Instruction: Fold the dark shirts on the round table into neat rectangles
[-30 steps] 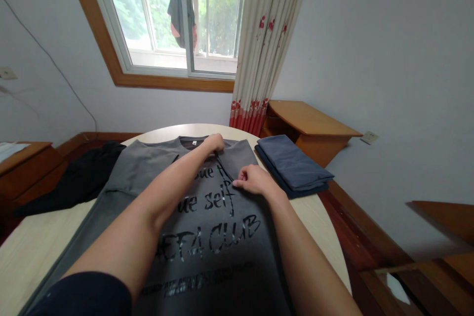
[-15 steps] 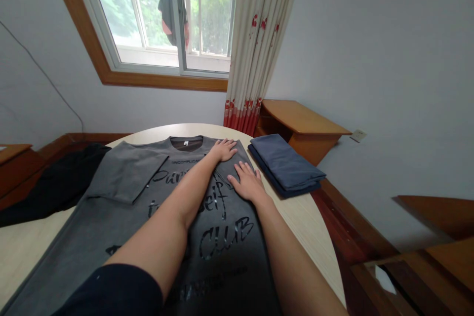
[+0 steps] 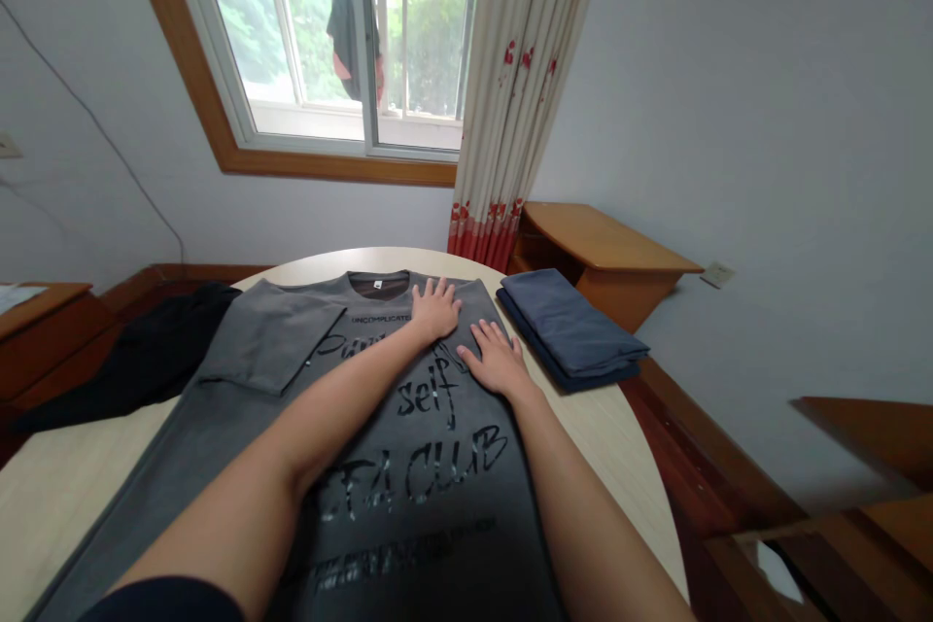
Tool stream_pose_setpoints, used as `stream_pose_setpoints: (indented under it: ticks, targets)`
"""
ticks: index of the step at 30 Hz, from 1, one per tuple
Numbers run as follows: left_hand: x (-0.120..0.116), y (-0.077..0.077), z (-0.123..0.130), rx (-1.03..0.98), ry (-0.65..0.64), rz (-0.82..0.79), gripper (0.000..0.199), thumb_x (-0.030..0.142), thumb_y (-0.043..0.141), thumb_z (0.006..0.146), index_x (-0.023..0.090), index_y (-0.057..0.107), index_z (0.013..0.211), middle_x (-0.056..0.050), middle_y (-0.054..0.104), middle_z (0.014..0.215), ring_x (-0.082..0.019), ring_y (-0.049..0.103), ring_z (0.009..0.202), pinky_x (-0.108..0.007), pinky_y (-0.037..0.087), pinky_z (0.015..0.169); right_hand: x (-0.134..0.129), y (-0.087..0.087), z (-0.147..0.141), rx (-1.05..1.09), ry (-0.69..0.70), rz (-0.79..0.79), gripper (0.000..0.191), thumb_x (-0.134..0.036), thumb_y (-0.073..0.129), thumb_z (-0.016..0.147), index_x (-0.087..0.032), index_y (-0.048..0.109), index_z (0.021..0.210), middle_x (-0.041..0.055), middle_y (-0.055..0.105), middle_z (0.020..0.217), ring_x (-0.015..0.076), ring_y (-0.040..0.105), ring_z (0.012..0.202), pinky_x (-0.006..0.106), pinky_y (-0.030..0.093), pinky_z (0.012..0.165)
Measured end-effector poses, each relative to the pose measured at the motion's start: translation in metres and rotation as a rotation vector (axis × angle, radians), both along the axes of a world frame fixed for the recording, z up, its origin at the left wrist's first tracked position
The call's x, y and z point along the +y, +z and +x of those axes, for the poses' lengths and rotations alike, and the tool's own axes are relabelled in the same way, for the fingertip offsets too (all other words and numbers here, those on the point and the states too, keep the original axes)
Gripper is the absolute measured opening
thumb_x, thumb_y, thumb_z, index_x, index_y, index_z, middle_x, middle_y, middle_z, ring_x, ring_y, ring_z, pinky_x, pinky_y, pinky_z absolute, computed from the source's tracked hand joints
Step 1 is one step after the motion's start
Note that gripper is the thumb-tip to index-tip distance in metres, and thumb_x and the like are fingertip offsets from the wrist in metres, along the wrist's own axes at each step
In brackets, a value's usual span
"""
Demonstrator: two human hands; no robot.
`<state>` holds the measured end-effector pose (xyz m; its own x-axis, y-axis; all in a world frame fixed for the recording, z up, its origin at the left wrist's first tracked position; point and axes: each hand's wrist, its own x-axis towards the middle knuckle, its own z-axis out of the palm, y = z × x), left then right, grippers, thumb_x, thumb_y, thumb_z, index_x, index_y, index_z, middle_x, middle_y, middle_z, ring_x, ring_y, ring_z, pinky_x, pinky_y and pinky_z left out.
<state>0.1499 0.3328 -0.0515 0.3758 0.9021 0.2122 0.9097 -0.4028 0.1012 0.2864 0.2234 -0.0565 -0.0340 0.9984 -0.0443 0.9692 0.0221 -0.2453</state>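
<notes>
A dark grey T-shirt [image 3: 248,428] with glossy black lettering lies spread face up, its collar toward the window. Its left sleeve in view is laid inward over the front; the right side edge runs straight down past my right arm. Just below the collar, my left hand [image 3: 435,311] rests on the cloth, fingers spread and pointing away. My right hand [image 3: 497,358] lies flat by the shirt's right edge, fingers apart. Neither hand grips anything.
Folded blue and navy clothes [image 3: 572,326] sit stacked on the round table [image 3: 612,466], right of the shirt. Black cloth [image 3: 138,360] hangs over the table's left side. A wooden cabinet [image 3: 612,238] stands behind, beside the curtain [image 3: 517,97].
My left hand has slid slightly down from the shoulder seam and its fingers have spread more. My right hand stays about where it was on the shirt. The view has shifted a little.
</notes>
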Motion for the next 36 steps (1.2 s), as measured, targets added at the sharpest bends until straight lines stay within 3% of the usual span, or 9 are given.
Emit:
stream_pose_setpoints:
  ticks: [3,7,13,17,21,26,29,32,36]
  targets:
    - [-0.034,0.000,-0.029,0.071,-0.068,-0.092,0.060,0.048,0.029,0.103,0.019,0.041,0.154,-0.013,0.027,0.166,-0.036,0.022,0.153,-0.064,0.017,0.119,0.002,-0.003,0.000,-0.017,-0.002,0.001,0.070,-0.059,0.032,0.101,-0.020,0.031,0.159,0.0074,0.018,0.168,0.0242,0.013,0.155,0.056,0.012,0.122]
    - [-0.078,0.002,-0.087,0.160,-0.088,-0.120,0.063,0.051,0.028,0.103,0.018,0.038,0.156,-0.013,0.022,0.167,-0.032,0.018,0.154,-0.061,0.011,0.121,0.006,-0.006,0.001,-0.043,-0.004,0.004,0.070,-0.060,0.029,0.101,-0.021,0.031,0.159,0.0088,0.019,0.168,0.0246,0.014,0.155,0.054,0.014,0.122]
    - [-0.146,0.001,-0.182,0.218,0.094,-0.122,0.060,0.050,0.028,0.103,0.023,0.039,0.156,-0.010,0.022,0.167,-0.029,0.016,0.155,-0.058,0.008,0.122,0.005,-0.007,0.002,-0.075,0.002,0.031,0.069,-0.058,0.027,0.102,-0.020,0.032,0.159,0.0101,0.022,0.167,0.0256,0.016,0.154,0.053,0.016,0.121]
    - [-0.195,-0.002,-0.225,0.230,0.132,-0.035,0.060,0.049,0.028,0.103,0.022,0.042,0.154,-0.010,0.021,0.168,-0.028,0.014,0.156,-0.053,0.003,0.124,-0.009,-0.003,-0.010,-0.122,-0.036,0.139,0.063,-0.049,0.024,0.104,-0.014,0.039,0.155,0.0137,0.030,0.164,0.0268,0.022,0.152,0.054,0.011,0.121]
    - [-0.230,-0.003,-0.256,0.218,0.263,0.031,0.061,0.049,0.033,0.101,0.020,0.042,0.154,-0.011,0.023,0.167,-0.029,0.015,0.156,-0.052,0.004,0.124,-0.038,0.005,-0.038,-0.160,-0.017,0.249,0.058,-0.040,0.025,0.105,-0.011,0.041,0.152,0.0168,0.033,0.162,0.0275,0.024,0.151,0.053,0.004,0.121]
    - [-0.256,0.003,-0.288,0.130,0.548,-0.056,0.067,0.051,0.034,0.099,0.011,0.040,0.153,-0.022,0.038,0.159,-0.036,0.037,0.145,-0.052,0.032,0.114,-0.084,0.013,-0.082,-0.071,0.131,0.166,0.058,-0.044,0.036,0.103,-0.015,0.041,0.153,0.0158,0.033,0.163,0.0269,0.026,0.151,0.051,0.013,0.121]
    - [-0.272,0.009,-0.301,0.094,0.590,-0.067,0.068,0.051,0.037,0.097,0.007,0.042,0.150,-0.026,0.056,0.141,-0.038,0.052,0.131,-0.047,0.045,0.102,-0.108,0.015,-0.099,-0.021,0.184,0.109,0.058,-0.046,0.040,0.102,-0.016,0.042,0.152,0.0152,0.035,0.162,0.0260,0.028,0.150,0.050,0.016,0.121]
    - [-0.283,0.014,-0.311,-0.007,0.576,-0.113,0.064,0.046,0.046,0.094,0.010,0.043,0.147,-0.023,0.061,0.135,-0.035,0.061,0.121,-0.039,0.050,0.095,-0.126,0.016,-0.107,0.020,0.201,0.080,0.059,-0.046,0.038,0.103,-0.016,0.040,0.153,0.0150,0.035,0.162,0.0252,0.030,0.149,0.050,0.017,0.121]
    - [-0.292,0.021,-0.323,-0.149,0.593,-0.316,0.054,0.046,0.060,0.086,0.011,0.059,0.127,-0.020,0.068,0.127,-0.032,0.066,0.115,-0.033,0.053,0.088,-0.140,0.018,-0.109,0.027,0.211,0.043,0.059,-0.047,0.038,0.103,-0.017,0.039,0.154,0.0144,0.035,0.162,0.0248,0.030,0.150,0.051,0.017,0.121]
